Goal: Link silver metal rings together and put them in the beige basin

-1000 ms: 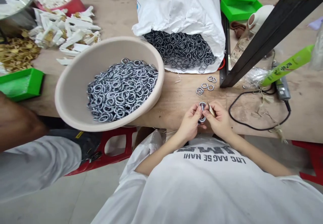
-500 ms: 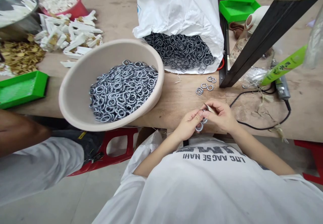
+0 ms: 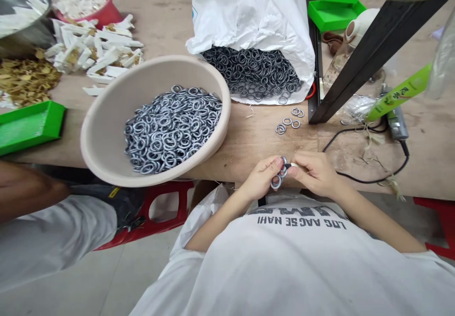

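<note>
Near the table's front edge, my left hand [image 3: 265, 176] is closed on several grey rings [image 3: 276, 182], which poke out from its fingertips. My right hand [image 3: 314, 171] pinches a small tool with a dark tip and a pale handle [image 3: 293, 165]; most of it is hidden by the fingers. Its tip touches a ring at my left fingers. Several loose rings [image 3: 287, 122] lie on the wood just beyond my hands. To the left stands a beige basin [image 3: 103, 116] with a heap of grey rings [image 3: 174, 131]. Behind, darker rings [image 3: 256, 71] spill from a white sack [image 3: 249, 12].
A black metal post [image 3: 359, 55] slants up on the right, beside a cable [image 3: 369, 181] and a green packet [image 3: 401, 93]. Green trays [image 3: 336, 14] stand behind it. At left are white strips [image 3: 106, 45], a green tray [image 3: 31, 126] and another person's arm [image 3: 28, 190].
My right hand has turned and moved slightly right; the tool in it has swung from slanting upward to pointing left at the rings. My left hand has shifted slightly left with its rings.
</note>
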Motion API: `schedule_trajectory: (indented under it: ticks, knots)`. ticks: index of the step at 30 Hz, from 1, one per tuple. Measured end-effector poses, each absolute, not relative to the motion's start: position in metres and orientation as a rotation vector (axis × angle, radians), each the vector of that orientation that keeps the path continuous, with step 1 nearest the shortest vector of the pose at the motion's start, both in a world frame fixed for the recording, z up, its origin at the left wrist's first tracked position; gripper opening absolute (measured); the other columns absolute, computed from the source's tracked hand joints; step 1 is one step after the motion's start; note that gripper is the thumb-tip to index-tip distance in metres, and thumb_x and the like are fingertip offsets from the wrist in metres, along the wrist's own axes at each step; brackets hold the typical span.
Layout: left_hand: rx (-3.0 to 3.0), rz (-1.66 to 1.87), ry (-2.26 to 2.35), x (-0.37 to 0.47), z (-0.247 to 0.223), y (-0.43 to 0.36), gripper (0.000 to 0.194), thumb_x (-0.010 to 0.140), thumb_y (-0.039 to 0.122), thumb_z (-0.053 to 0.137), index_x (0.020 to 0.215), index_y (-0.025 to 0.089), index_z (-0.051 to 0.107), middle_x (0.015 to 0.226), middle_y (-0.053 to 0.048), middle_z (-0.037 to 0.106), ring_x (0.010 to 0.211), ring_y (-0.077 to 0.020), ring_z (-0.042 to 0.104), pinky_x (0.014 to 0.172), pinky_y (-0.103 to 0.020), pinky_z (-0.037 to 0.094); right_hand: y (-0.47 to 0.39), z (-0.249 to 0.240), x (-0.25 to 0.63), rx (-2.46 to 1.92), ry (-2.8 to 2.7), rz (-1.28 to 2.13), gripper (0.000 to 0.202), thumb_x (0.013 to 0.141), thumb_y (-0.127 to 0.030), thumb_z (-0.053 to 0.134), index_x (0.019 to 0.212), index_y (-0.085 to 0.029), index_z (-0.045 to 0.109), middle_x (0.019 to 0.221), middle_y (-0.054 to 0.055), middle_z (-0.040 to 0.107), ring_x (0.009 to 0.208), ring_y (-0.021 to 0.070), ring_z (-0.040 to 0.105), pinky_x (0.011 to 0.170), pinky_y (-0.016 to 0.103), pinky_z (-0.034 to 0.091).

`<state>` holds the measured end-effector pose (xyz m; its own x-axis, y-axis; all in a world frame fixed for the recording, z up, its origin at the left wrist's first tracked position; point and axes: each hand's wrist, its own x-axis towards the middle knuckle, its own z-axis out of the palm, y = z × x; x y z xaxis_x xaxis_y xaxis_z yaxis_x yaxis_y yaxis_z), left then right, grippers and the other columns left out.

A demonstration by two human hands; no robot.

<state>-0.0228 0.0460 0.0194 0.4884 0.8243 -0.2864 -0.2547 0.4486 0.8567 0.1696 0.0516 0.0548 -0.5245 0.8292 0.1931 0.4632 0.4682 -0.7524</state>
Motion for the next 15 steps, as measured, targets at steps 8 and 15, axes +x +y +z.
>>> schedule_trajectory:
  ticks: [8,15]
  knots:
    - [1.060,0.583,0.688,-0.032,0.035,0.039,0.049,0.087,0.061,0.059,0.073,0.015,0.061,0.062,-0.001,0.055,0.048,-0.0073,0.045,0.047,-0.020,0.036,0.083,0.027,0.175,-1.386,-1.968,0.944,0.052,0.099,-0.057,0.042,0.062,-0.021,0.045,0.057,-0.003,0.041,0.057,0.0125,0.043,0.057,0.027,0.027]
    - [0.770,0.828,0.825,-0.038,0.016,0.048,0.042,0.081,0.056,0.069,0.076,0.014,0.065,0.055,0.004,0.044,0.046,-0.0081,0.044,0.048,-0.022,0.047,0.138,0.013,0.157,-1.667,-2.162,0.461,0.038,0.089,-0.054,0.063,0.112,-0.024,0.067,0.112,0.008,0.069,0.093,0.0261,0.064,0.070,0.032,0.040]
